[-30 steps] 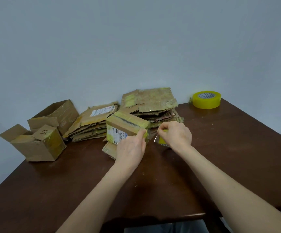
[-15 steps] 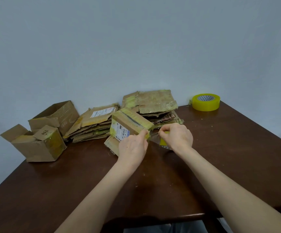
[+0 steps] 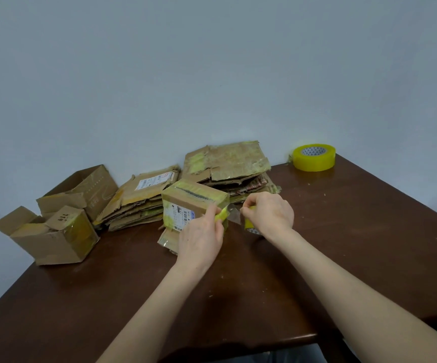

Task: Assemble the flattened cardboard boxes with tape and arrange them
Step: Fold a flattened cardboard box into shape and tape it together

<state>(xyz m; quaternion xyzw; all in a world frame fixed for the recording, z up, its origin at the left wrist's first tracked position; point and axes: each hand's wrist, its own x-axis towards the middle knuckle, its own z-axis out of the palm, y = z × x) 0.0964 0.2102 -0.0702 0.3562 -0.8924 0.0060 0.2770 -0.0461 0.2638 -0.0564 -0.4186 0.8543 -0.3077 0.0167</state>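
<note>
Now left hand (image 3: 203, 237) holds box (image 3: 186, 203), lengthwise left-right; right hand (image 3: 269, 213) grips tape (image 3: 249, 223).

Three made-up boxes: one box (image 3: 52, 239) at left, a second box (image 3: 86, 189) behind it, a third box (image 3: 188, 203) at centre. Two stacks of flat cardboard: left stack (image 3: 138, 200), right stack (image 3: 227, 163). Two tape rolls: big roll (image 3: 313, 157) at upper right, small roll (image 3: 250, 224) at centre. Two hands: left hand (image 3: 201, 237), right hand (image 3: 269, 213). One table (image 3: 343, 231).
</note>
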